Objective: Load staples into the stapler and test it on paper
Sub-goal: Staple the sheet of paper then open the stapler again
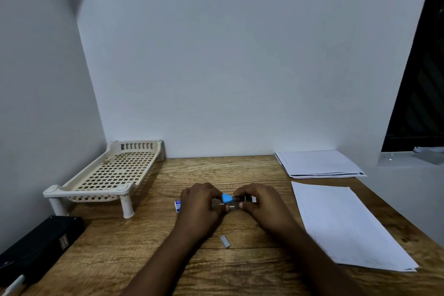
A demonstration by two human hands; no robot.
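I'm gripping the blue-tipped stapler (236, 203) in both hands, left hand (200, 202) steadying, right hand (260, 203) at the metal tray for loading | staple strip (225, 241) waiting on worktop (149, 247) | paper sheet (346, 226) lying right, ready for testing

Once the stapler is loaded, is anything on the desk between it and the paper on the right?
Nothing visible: bare wood lies between the stapler, held in both hands, and the nearer paper.
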